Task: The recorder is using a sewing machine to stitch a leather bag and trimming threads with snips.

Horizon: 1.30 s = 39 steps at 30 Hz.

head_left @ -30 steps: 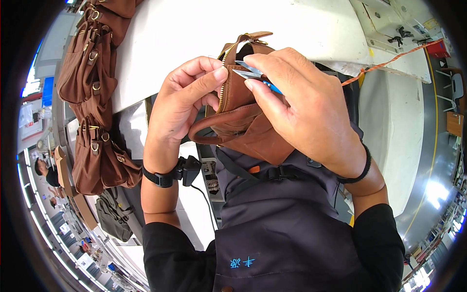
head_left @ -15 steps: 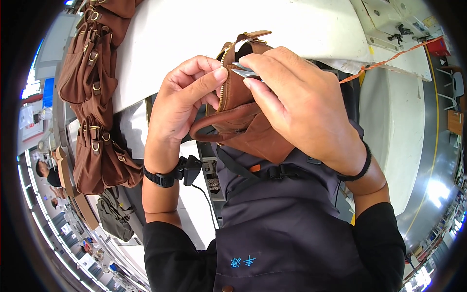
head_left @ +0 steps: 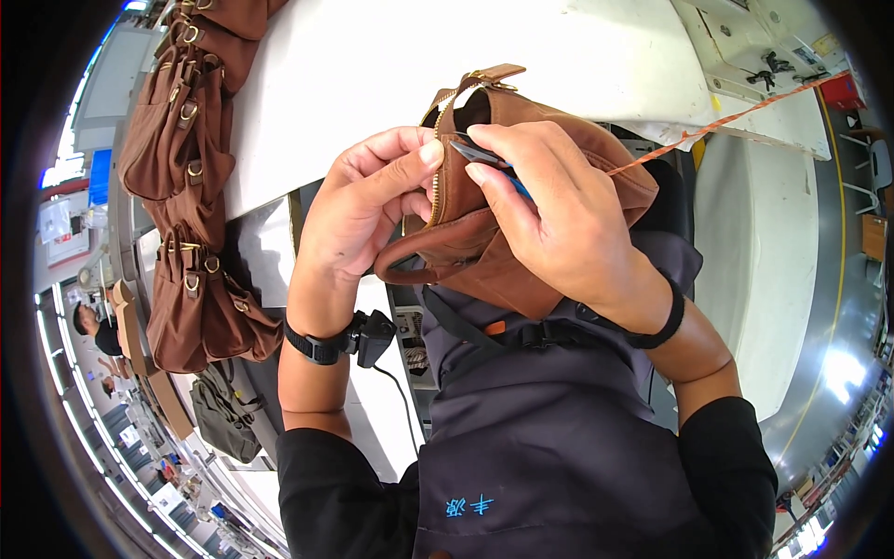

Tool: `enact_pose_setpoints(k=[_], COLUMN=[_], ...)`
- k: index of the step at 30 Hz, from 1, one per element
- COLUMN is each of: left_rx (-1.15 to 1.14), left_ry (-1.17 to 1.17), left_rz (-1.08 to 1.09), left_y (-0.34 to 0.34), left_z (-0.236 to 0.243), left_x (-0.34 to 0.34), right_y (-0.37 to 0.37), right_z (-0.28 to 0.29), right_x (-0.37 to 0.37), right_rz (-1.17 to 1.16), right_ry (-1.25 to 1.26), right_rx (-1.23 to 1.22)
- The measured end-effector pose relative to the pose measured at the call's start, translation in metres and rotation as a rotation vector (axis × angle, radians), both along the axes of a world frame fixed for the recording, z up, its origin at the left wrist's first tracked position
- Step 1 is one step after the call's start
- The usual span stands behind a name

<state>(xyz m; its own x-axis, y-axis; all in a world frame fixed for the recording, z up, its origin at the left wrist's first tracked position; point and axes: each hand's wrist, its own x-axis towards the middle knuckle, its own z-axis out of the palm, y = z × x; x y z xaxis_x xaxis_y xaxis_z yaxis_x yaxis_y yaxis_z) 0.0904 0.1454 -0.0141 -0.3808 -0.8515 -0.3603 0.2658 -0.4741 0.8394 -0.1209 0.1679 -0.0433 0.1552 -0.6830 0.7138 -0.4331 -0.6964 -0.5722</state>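
A brown bag (head_left: pixel 535 279) with a brass-toothed zipper (head_left: pixel 435 186) rests against my apron at the table's edge. My left hand (head_left: pixel 377 200) pinches the zippered edge of the bag between thumb and fingers. In my right hand (head_left: pixel 568 210) is a pair of thread snips (head_left: pixel 482 153), with dark pointed blades and a bit of blue at the handle. The blade tips lie close to the brown edge beside the zipper, just right of my left thumb. My palm hides most of the snips' handle.
An orange twisted cord (head_left: pixel 726 119) stretches from near my right hand toward the white machine (head_left: pixel 745 47) at the upper right. Several brown bags (head_left: pixel 200 312) hang or lie at the left, with a dark green bag (head_left: pixel 225 415) below them. A white tabletop (head_left: pixel 372 65) spreads ahead.
My right hand has shifted slightly down, and the snips' blades are closer together. More of the bag's right side shows. My left hand keeps its pinch on the zippered edge.
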Motion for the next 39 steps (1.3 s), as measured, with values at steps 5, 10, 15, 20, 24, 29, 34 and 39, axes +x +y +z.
enact_pose_setpoints(k=[5,10,15,20,24,29,34,39], left_rx=[-0.093,-0.09,-0.076,-0.067,-0.079,-0.074,-0.056,-0.021], left_ry=[-0.078,-0.053,-0.059,-0.047,-0.043,-0.043,0.002,0.027], left_rz=[0.037,-0.014,-0.021,0.009,0.016,0.012,-0.006,-0.006], left_y=[0.003,0.004,0.003,0.005,0.006,0.006,0.005,0.006], left_z=[0.001,0.005,0.003,0.003,0.004,0.004,0.003,0.0], left_x=[-0.002,0.001,0.0,-0.002,-0.002,-0.002,-0.001,-0.002], right_y=[-0.001,-0.001,-0.003,-0.002,0.0,0.0,-0.004,-0.005], right_z=[0.005,0.001,-0.001,0.006,0.012,0.012,0.007,0.005], right_x=[-0.002,0.005,0.004,-0.002,-0.01,-0.014,-0.011,-0.007], right_rz=[-0.02,0.002,0.047,0.08,0.066,0.046,0.049,0.028], right_ry=[0.173,0.033,-0.049,-0.2,-0.097,-0.057,-0.026,-0.016], right_rx=[-0.043,0.015,0.035,0.207,0.188,0.158,0.083,0.035])
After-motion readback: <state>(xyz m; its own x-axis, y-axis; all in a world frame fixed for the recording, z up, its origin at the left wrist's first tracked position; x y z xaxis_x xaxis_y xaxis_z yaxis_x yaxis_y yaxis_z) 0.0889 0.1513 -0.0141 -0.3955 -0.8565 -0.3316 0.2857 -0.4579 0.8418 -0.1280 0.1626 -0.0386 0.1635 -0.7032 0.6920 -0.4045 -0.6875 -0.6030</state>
